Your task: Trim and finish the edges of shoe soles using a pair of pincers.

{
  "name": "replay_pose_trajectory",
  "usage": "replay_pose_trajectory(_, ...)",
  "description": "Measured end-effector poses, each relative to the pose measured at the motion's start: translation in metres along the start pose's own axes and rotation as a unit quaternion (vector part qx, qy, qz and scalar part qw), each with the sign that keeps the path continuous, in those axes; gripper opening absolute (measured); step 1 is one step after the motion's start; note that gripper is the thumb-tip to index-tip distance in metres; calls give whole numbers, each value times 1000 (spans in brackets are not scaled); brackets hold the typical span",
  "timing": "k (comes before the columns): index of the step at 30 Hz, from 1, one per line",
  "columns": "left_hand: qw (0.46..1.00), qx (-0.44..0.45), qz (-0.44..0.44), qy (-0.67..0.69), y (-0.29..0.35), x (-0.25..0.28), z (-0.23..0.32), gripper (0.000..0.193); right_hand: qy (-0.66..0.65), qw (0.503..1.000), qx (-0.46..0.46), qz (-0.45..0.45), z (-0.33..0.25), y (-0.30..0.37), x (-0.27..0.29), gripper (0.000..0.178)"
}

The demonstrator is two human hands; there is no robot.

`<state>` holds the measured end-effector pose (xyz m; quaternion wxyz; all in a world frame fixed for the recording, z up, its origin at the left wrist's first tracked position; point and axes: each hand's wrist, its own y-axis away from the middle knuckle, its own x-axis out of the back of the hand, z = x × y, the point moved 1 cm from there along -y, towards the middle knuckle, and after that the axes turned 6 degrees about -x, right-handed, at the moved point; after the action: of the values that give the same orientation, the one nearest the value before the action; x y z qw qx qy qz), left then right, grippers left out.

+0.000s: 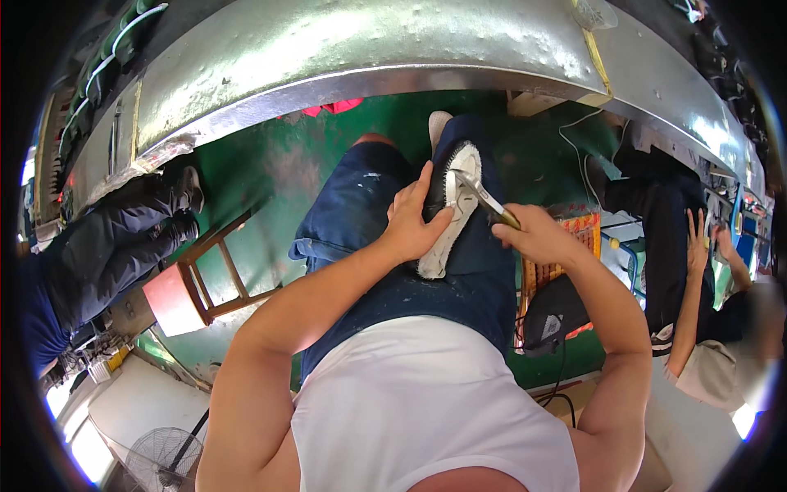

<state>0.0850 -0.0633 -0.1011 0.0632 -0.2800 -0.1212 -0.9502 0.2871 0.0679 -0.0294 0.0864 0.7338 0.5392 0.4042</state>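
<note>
A shoe (443, 246) lies sole side up along my right thigh, its pale underside bare and its edge ruffled all round. My left hand (407, 223) holds it from the left, with the thumb on the underside and the index finger stretched along the dark side. In my right hand (534, 234) is a pair of metal pincers (485, 198), gripped by the handles. The head of the pincers rests at the shoe's left edge, toward the far end. Whether the jaws pinch the edge material is too small to tell.
A metal-topped bench (369, 49) runs across the far side. At left stand a wooden stool (180, 299) and a person in dark trousers (115, 238). A beaded seat (578, 234) with a black bag (557, 316) is at right, near another seated person (664, 238). A fan (164, 459) stands lower left.
</note>
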Motion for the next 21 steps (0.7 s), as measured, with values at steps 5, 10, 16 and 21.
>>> replay_pose_trajectory(5, 992, -114, 35, 33, 2, 0, -8, 77, -260, 958, -91, 84, 16, -8, -73, 21)
replay_pose_trajectory(10, 987, -135, -31, -82, 1, 12, 11, 69, -359, 926, -120, 2, 29, -6, -70, 24)
replay_pose_trajectory(16, 987, -78, -84, -111, -7, 16, 22, 60, -477, 847, -192, -135, 26, 11, -16, 31)
replay_pose_trajectory(21, 985, -76, -93, -125, -8, 13, 25, 54, -211, 971, -97, 60, -1, -10, -11, 41)
